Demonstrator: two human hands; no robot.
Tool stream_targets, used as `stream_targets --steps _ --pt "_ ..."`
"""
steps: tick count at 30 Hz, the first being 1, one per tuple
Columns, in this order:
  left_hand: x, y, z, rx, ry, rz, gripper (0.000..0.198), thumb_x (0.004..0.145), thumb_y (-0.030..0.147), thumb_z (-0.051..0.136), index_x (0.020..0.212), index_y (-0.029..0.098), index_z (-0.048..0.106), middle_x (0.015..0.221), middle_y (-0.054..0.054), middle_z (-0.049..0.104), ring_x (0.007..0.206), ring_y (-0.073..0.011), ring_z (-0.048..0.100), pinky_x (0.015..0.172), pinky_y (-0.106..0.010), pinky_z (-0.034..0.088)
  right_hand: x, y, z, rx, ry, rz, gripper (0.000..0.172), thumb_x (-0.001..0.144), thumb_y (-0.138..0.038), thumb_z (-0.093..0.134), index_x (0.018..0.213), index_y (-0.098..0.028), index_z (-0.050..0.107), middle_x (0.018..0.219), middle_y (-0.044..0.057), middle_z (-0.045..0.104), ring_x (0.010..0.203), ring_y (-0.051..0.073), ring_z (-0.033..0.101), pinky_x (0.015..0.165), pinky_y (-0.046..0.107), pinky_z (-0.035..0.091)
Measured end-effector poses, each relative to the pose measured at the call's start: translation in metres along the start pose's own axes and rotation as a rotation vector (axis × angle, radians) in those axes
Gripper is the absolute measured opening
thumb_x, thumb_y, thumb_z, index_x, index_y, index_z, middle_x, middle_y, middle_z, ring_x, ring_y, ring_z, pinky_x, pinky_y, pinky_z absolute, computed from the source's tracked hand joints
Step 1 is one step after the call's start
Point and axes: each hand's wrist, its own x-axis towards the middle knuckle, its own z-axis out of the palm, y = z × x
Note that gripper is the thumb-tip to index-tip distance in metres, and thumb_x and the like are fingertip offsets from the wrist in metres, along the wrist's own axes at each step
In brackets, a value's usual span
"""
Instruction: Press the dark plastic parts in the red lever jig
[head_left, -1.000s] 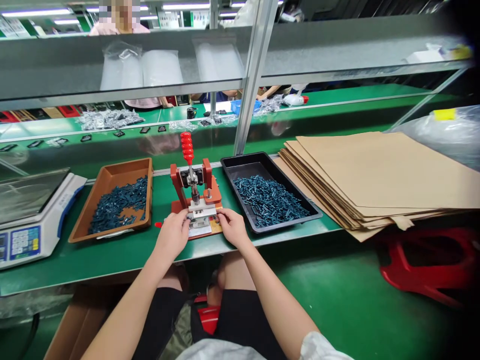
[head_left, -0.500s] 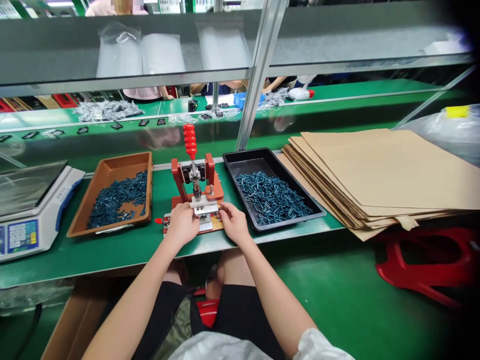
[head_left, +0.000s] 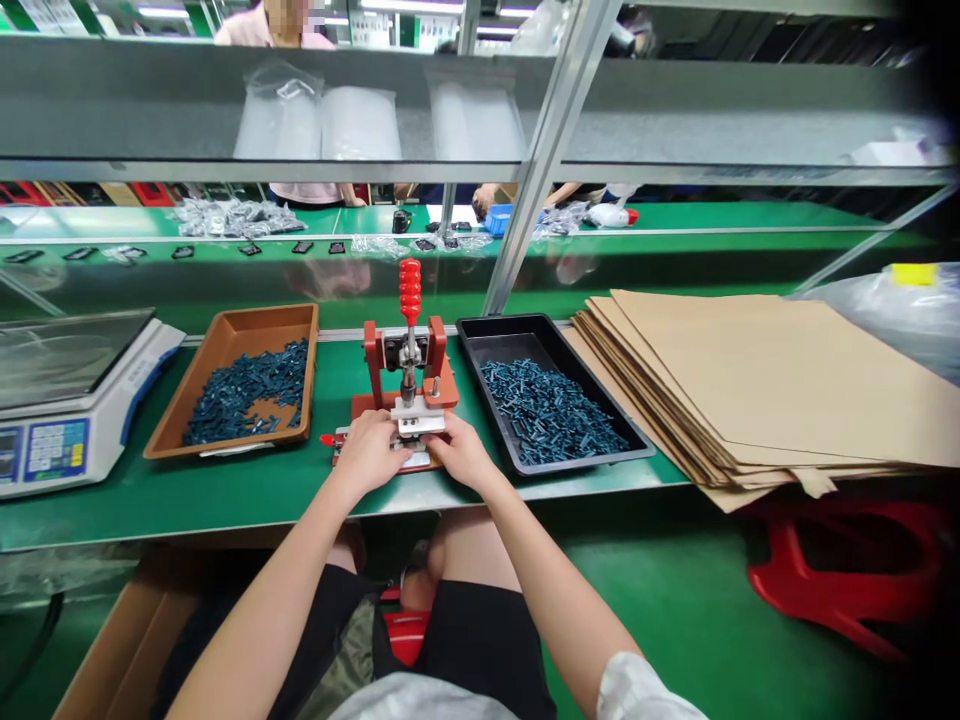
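Observation:
A small toggle press with a red ribbed handle [head_left: 410, 290] and a red-brown frame [head_left: 373, 362] stands on the green bench. Its handle points upright. Both my hands are at the metal fixture [head_left: 420, 424] low on the press. My left hand [head_left: 370, 452] is closed at the fixture's left side, its thumb reaching toward the middle. From the right, my right hand [head_left: 463, 452] has its thumb and fingers drawn together at the same fixture. Whatever lies between my fingertips is too small or hidden to make out.
Left of the press, a brown tray [head_left: 154, 440] holds small dark blue pieces; a digital scale [head_left: 71, 430] stands beyond it. On the right are a black tray [head_left: 517, 335] of slim dark blue pieces and stacked cardboard sheets [head_left: 765, 380]. A metal post [head_left: 551, 150] rises behind.
The camera view has shifted, so the bench items appear farther right. My right thumb and fingers have come in closer to the fixture's middle. The red handle stays upright.

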Motion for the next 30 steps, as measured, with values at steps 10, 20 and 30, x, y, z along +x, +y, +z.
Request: stream_targets --steps 10,20,30 --pt "-0.006 -0.001 0.010 0.027 0.098 0.030 0.020 0.078 0.031 0.074 0.094 0.019 0.073 0.104 -0.010 0.068 0.104 -0.0307 0.060 0.093 -0.044 0.049 -0.002 0.001 0.014 -0.055 0.040 -0.004 0.020 0.084 -0.014 0.065 0.093 -0.025 0.079 0.100 0.004 0.077 0.094 0.021 0.070 0.089 0.033 0.055" --pt "-0.015 0.002 0.012 -0.007 0.193 0.073 0.021 0.082 0.029 0.069 0.100 0.019 0.072 0.110 -0.012 0.070 0.110 -0.0301 0.060 0.101 -0.047 0.048 0.002 0.001 0.013 -0.066 0.033 0.013 0.022 0.084 -0.015 0.065 0.095 -0.026 0.080 0.101 0.003 0.077 0.093 0.022 0.071 0.089 0.037 0.056" --pt "-0.019 -0.007 0.021 0.061 0.210 0.197 0.022 0.090 0.032 0.061 0.101 0.020 0.075 0.116 -0.011 0.068 0.119 -0.0299 0.056 0.110 -0.048 0.043 -0.002 0.002 0.009 -0.118 -0.022 -0.080 0.020 0.084 -0.012 0.066 0.089 -0.027 0.080 0.100 0.003 0.077 0.096 0.022 0.071 0.090 0.037 0.056"
